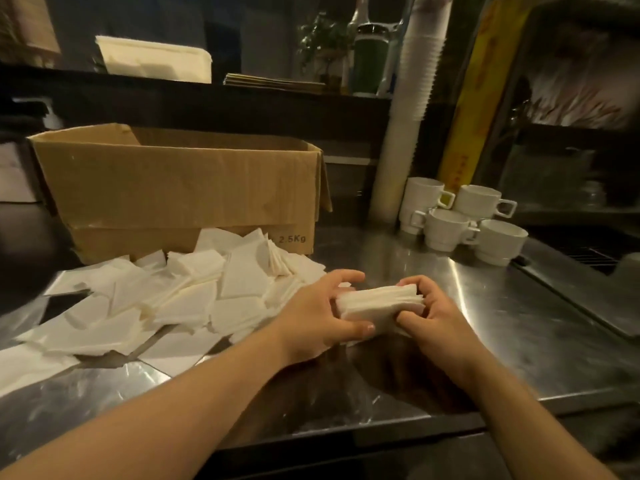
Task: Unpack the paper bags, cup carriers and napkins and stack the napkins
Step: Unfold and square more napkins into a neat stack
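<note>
A: The loose napkins (pixel 194 299) sprawl left, before the cardboard box (pixel 180 188)?
B: Yes. On the steel counter (pixel 502 323), left hand (pixel 311 320) and right hand (pixel 433 317) clasp a napkin stack (pixel 377 306) at both ends; soft, light, slippery sheets, so squeeze the edges

Dim warm light, counter (pixel 485 306) glare, blurred edges

Glossy steel counter (pixel 485 306), matt paper napkins (pixel 194 299), rough cardboard box (pixel 180 188), glazed cups (pixel 446 230)
</note>
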Demonstrator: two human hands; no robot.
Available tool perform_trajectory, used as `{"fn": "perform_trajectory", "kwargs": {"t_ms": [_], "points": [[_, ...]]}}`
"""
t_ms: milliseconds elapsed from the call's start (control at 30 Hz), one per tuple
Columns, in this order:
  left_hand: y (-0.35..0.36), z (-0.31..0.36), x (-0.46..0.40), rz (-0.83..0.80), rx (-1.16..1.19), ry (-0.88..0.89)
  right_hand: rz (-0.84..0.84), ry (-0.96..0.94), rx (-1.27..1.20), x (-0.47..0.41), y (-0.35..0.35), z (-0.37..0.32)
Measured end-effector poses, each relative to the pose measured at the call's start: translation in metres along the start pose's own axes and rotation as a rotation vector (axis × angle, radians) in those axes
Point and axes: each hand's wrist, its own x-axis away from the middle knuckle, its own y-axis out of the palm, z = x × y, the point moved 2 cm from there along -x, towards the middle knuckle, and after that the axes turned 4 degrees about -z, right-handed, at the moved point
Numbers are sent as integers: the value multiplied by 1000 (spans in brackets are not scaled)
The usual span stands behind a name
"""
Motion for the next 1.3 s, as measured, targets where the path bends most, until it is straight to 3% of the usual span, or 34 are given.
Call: {"fn": "perform_trajectory", "kwargs": {"t_ms": [233,633,733,933,1300], "points": [[3,-8,-11,-122,-280,-88,-94,-33,46,-6,0,9],[-4,-18,-16,-44,-64,-9,-102,-105,29,-8,1,13],[-4,-21,-14,-28,-99,40,-156,-100,49,-8,2,13],[-16,-25,-12,70,-131,-6,174,-130,-43,-6,-5,15],[-17,-25,-10,73,-104,38,145,-125,88,-4,-3,17]]}}
